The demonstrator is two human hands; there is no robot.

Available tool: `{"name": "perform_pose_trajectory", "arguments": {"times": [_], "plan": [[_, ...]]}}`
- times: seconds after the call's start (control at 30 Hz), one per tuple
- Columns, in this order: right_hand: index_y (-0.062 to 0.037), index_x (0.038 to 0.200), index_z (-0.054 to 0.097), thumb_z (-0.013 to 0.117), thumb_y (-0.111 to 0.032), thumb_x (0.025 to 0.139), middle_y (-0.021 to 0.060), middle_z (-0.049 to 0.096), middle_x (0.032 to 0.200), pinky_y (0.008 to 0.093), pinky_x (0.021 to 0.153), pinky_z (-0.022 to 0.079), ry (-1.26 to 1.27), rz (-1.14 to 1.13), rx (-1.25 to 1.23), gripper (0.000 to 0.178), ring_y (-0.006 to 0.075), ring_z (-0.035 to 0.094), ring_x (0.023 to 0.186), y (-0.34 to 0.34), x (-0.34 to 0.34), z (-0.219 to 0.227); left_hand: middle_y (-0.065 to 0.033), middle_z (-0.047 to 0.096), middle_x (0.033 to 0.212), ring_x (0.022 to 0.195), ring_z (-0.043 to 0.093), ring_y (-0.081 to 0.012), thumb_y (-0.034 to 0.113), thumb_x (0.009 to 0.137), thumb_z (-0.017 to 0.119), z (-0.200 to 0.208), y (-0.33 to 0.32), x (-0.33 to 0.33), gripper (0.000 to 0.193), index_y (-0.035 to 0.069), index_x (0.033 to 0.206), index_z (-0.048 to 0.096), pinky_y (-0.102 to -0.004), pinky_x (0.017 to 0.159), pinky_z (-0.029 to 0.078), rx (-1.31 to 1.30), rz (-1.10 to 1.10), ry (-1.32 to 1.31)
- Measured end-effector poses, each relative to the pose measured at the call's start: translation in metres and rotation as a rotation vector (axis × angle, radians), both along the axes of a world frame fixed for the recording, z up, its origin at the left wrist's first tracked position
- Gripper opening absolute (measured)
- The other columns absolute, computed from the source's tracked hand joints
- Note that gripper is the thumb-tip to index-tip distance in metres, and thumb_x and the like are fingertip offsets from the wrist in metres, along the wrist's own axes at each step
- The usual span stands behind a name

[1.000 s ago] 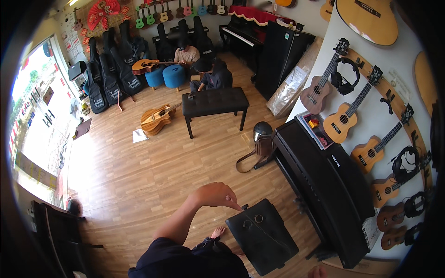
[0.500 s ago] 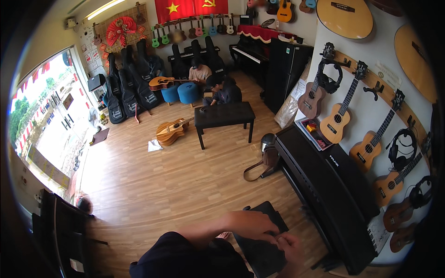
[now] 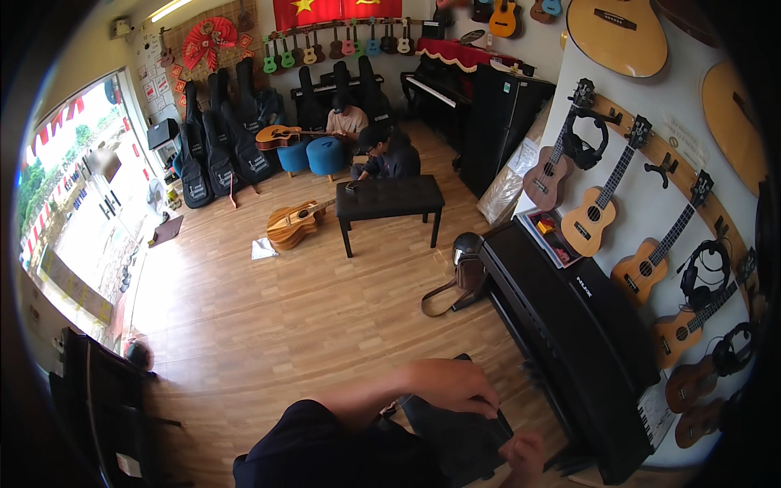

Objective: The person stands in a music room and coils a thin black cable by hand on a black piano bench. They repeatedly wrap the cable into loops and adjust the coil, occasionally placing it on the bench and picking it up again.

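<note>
My left hand (image 3: 455, 385) reaches across from the lower middle with its fingers bent down and pressed together. Whatever may be in that pinch is too small to make out. To its lower right is my right hand (image 3: 525, 452), its fingers curled in; their contents cannot be made out either. A small gap now separates the hands. Under and between them lies a flat black surface (image 3: 451, 439), like a seat or cover, with a dark edge near both sets of fingertips. My dark sleeve (image 3: 325, 447) hides part of it.
A black digital piano (image 3: 561, 342) stands at right, below wall-hung ukuleles (image 3: 590, 215). A brown bag (image 3: 468, 272) with a strap lies beside it. Ahead are a black bench (image 3: 390, 199), a guitar (image 3: 293, 226) on the floor, and two seated people (image 3: 394, 154).
My hands, together before, have come apart; the left went slightly up and the right moved slightly right. The view has shifted a little.
</note>
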State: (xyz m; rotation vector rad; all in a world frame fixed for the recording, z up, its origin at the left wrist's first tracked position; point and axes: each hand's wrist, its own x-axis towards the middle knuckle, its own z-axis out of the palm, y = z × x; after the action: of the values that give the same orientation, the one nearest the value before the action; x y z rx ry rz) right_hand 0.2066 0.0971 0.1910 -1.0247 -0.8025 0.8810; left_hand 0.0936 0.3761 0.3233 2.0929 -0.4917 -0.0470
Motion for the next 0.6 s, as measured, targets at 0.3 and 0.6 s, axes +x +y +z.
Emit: {"name": "perform_pose_trajectory", "arguments": {"times": [0.3,0.6], "plan": [[-0.0071,0.097,0.048,0.027,-0.033,0.105,-0.0021,0.033,0.053,0.0246,0.047,0.024,0.838,0.199,0.644,0.034,0.0080,0.025,0.043,0.055,-0.005,0.022,-0.0129,0.069,0.089,0.082,0.065,-0.0312,0.021,0.095,0.057,-0.031,0.033,0.017,0.022,0.003,0.102,0.066,-0.0367,0.070,0.050,-0.163,0.081,-0.055],[-0.0109,0.092,0.042,0.021,-0.039,0.106,-0.0021,0.025,0.056,0.0255,0.045,0.020,0.860,0.046,0.695,0.038,0.0089,0.016,0.046,0.098,0.015,0.093,-0.0142,0.069,0.089,0.080,0.065,-0.0311,0.017,0.091,0.063,-0.036,0.023,0.055,0.019,0.003,0.102,0.069,-0.0383,0.069,0.050,-0.350,0.330,-0.411]]}}
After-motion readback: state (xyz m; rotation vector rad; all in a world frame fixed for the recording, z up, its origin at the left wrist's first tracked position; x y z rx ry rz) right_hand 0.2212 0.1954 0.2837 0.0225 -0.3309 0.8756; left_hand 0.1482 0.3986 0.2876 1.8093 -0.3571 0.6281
